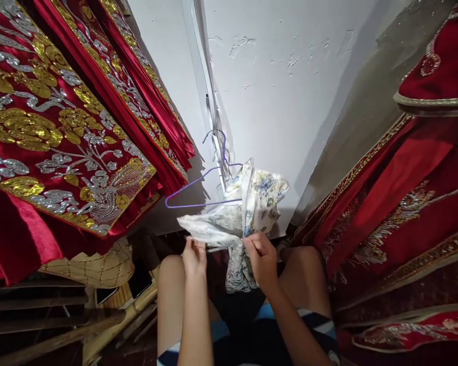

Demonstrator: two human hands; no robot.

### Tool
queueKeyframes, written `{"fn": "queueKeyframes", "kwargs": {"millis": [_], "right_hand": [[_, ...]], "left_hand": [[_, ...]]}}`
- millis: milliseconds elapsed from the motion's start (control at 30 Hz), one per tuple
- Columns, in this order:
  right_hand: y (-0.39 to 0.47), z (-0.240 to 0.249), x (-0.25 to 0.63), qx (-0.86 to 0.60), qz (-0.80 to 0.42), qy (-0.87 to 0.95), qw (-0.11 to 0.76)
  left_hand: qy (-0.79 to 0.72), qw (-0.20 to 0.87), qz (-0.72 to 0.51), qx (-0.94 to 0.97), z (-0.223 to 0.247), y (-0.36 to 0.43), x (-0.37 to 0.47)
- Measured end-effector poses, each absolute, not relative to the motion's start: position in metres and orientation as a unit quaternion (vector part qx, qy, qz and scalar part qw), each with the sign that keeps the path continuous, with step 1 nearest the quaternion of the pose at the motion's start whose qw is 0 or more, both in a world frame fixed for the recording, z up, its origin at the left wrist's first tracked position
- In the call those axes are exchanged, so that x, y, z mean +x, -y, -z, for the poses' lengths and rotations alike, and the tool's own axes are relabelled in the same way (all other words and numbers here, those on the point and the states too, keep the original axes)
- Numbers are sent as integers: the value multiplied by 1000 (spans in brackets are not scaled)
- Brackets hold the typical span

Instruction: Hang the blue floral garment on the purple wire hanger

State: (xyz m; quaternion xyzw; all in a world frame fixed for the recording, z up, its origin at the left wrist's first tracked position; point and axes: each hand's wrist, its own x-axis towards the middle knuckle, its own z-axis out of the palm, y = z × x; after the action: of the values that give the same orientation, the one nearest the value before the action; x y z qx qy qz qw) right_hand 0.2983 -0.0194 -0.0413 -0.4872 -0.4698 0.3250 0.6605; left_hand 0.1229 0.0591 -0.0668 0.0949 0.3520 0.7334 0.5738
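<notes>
A white garment point(265, 190) with blue and yellow floral print hangs partly on a purple hanger point(198, 205). Its right side covers the hanger's right arm, while the hanger's left arm is bare. The hanger's hook is up by a metal strip on the wall. My left hand point(194, 258) pinches the lower edge of the garment's left part, pulled out to the left. My right hand point(260, 256) is closed on the fabric near the garment's middle. Bunched printed cloth dangles between my hands, over my lap.
Red garments with gold and silver embroidery point(72, 122) hang at the left. More red beaded garments point(400, 213) hang at the right. A white wall point(282, 71) stands ahead. Wooden slats point(57, 335) lie at the lower left.
</notes>
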Motion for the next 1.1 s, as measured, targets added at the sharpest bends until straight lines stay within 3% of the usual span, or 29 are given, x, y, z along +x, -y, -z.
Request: {"fn": "queueKeyframes", "kwargs": {"millis": [100,200,367,533,633,733,800,967,1100], "right_hand": [[34,67,321,-516,-352,398,672],[41,83,343,-544,-380,410,626],[30,65,346,-536,-418,479,555],[18,25,334,-387,-709,407,427],[12,4,337,-317,-771,425,352],[0,-17,346,-305,-748,501,310],[-10,-30,353,-330,-712,536,312],[-41,-57,366,-437,-509,639,376],[-81,-61,370,-469,-379,628,491]], "left_hand": [[-395,555,-725,102,76,-43,146],[-363,556,-720,202,59,-29,160],[-333,551,-624,442,15,2,190],[-336,415,-487,691,-10,20,195],[-350,434,-460,690,-10,15,174],[-329,509,-351,714,-1,9,148],[-330,506,-256,755,6,5,130],[-462,337,-121,811,4,-16,79],[-493,241,-74,833,-18,-32,36]]}}
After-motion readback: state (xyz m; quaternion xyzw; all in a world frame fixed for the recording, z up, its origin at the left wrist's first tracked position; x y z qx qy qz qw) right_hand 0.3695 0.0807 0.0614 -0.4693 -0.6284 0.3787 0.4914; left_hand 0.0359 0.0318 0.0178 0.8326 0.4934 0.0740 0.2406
